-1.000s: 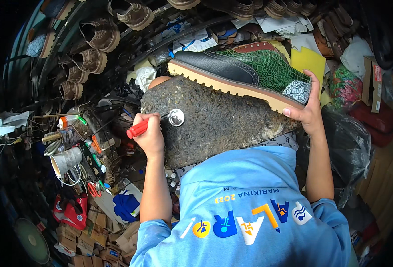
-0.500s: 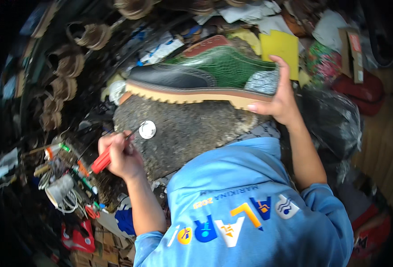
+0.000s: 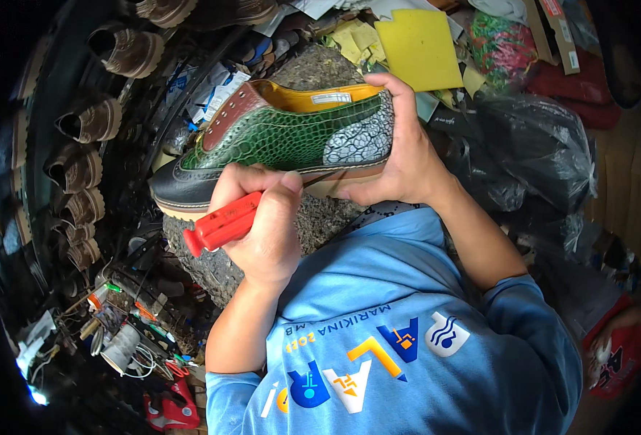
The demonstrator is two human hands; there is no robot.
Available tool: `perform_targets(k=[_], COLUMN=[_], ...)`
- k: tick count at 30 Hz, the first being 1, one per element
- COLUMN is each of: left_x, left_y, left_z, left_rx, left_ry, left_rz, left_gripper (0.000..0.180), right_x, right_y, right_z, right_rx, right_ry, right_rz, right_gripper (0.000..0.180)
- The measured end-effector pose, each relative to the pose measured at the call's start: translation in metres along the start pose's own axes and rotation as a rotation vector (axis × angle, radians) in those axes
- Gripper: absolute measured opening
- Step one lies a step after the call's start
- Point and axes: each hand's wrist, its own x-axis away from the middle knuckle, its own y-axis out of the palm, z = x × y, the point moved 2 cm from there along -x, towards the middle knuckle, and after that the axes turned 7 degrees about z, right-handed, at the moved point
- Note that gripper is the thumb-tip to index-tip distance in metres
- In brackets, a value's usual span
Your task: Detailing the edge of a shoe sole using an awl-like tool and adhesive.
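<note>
A low shoe point(image 3: 273, 138) lies across the worn grey block in front of me, toe to the left. It has a black toe, green crocodile-textured side, red-brown lace panel, white-and-black cracked-pattern heel and tan sole. My right hand point(image 3: 400, 163) grips its heel end, thumb below by the sole and fingers up at the back. In my left fist point(image 3: 262, 221) is a red-handled awl point(image 3: 226, 223). Its thin dark shaft points right along the seam between upper and sole near the heel. Whether the tip is in the seam I cannot tell.
The rough block point(image 3: 208, 257) stands under the shoe. Brown shoes point(image 3: 88, 119) line a rack at left. Yellow sheet point(image 3: 418, 51) and paper scraps lie beyond; a black plastic bag point(image 3: 531, 167) is at right. A white cup point(image 3: 121, 348) and cords clutter the lower left.
My left hand has moved right and up, bringing the awl from above the block to the shoe's seam. The shoe has been tilted, showing more side and lining. The white disc no longer shows.
</note>
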Motion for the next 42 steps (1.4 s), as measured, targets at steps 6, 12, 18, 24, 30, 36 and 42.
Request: perform_targets(k=[6, 12, 18, 24, 30, 36, 42], left_x=[0.0002, 0.0011, 0.0019, 0.0012, 0.0028, 0.0027, 0.0034], left_y=[0.0061, 0.0091, 0.0098, 0.0087, 0.0084, 0.0072, 0.0104], left_z=[-0.0013, 0.0043, 0.0070, 0.0034, 0.0030, 0.0019, 0.0013], left_rx=[-0.062, -0.149, -0.180, -0.071, -0.141, -0.110, -0.061], left_ry=[0.130, 0.106, 0.107, 0.079, 0.145, 0.146, 0.158], left_rz=[-0.026, 0.013, -0.004, 0.023, -0.018, 0.020, -0.051], left_gripper=[0.011, 0.011, 0.012, 0.012, 0.014, 0.012, 0.011], right_x=[-0.0003, -0.0006, 0.0003, -0.0013, 0.0000, -0.0001, 0.0008], right_y=[-0.0022, -0.0015, -0.0009, -0.0011, -0.0010, -0.0011, -0.0014], right_z=[0.0047, 0.0047, 0.0033, 0.0018, 0.0041, 0.0029, 0.0038], right_rx=[-0.047, -0.032, -0.054, 0.009, -0.042, -0.031, -0.051], right_ry=[0.005, -0.033, -0.021, -0.076, -0.030, -0.060, -0.017], right_rz=[0.026, 0.047, 0.052, 0.069, 0.036, 0.053, 0.038], right_gripper=[0.120, 0.118, 0.118, 0.118, 0.118, 0.118, 0.118])
